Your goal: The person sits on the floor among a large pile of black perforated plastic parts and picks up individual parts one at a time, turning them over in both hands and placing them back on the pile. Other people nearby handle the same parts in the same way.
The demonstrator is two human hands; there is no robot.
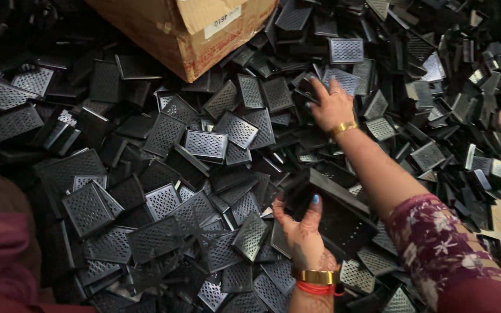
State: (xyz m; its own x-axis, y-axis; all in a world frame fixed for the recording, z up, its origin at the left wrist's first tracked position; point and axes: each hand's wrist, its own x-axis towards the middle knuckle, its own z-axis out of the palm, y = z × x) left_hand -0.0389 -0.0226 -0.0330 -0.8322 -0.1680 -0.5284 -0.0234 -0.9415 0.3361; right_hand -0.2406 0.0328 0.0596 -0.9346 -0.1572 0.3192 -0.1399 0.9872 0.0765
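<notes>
Nearest us, our left hand (302, 232) grips a stack of black perforated trays (334, 211), fingers curled under so it stays together. Farther out, our right hand (331, 106) closes loosely on another glossy rectangular tray (307, 87) atop the heap (163, 203). Beyond sits a cardboard box (184, 29).

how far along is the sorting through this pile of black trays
Done: the left hand already holds a small stack of black perforated plastic trays, so a few are gathered. In hand: the right hand reaches out and touches another loose tray on the heap. Left: nearly everything; a big heap of loose trays surrounds a brown cardboard box, whose inside is out of view.
</notes>
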